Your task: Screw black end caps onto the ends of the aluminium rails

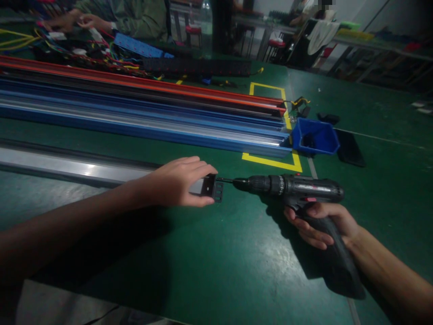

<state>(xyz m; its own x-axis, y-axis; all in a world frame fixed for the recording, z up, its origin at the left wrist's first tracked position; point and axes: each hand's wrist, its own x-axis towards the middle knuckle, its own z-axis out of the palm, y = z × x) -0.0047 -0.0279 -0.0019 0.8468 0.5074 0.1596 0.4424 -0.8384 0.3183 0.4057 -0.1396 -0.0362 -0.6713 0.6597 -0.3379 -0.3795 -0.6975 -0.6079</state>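
Note:
A long metal profile (pixel 77 166) lies on the green tabletop, with a small black end piece (pixel 209 188) at its right end. My left hand (pixel 184 183) is wrapped over that end, fingers on the far side and thumb on the near side. My right hand (pixel 321 225) grips the handle of a black power drill (pixel 297 188), which points left. The drill's thin bit reaches the black end piece; whether it sits in a hole or screw is too small to tell.
Blue profiles (pixel 152 122) and orange-red profiles (pixel 169 85) lie behind. A blue bin (pixel 316 136) stands by their right ends, beside a dark flat object (pixel 351 147). Wires (pixel 101 58) and a person's hands (pixel 93 22) are at the back left.

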